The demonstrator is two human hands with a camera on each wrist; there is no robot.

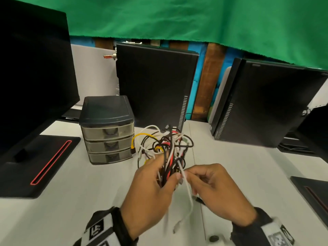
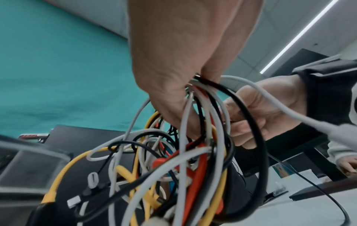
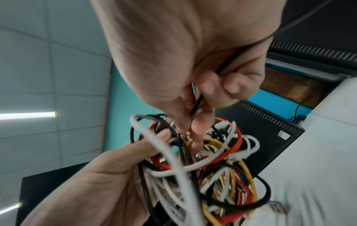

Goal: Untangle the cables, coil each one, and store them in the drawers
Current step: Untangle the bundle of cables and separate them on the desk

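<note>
The head view looks forward and down on the bench [image 1: 71,201] from above. Both wrist views look up, very close, from under the hands; all three share the cables [image 1: 168,148].

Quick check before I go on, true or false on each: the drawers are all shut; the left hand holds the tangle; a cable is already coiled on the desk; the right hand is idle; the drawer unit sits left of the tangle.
1. All three drawers are shut. True.
2. The left hand grips the tangle. True.
3. One cable lies coiled on the desk. False: none is coiled.
4. The right hand is idle. False: it pinches a cable.
5. The drawers stand left of the tangle. True.
</note>
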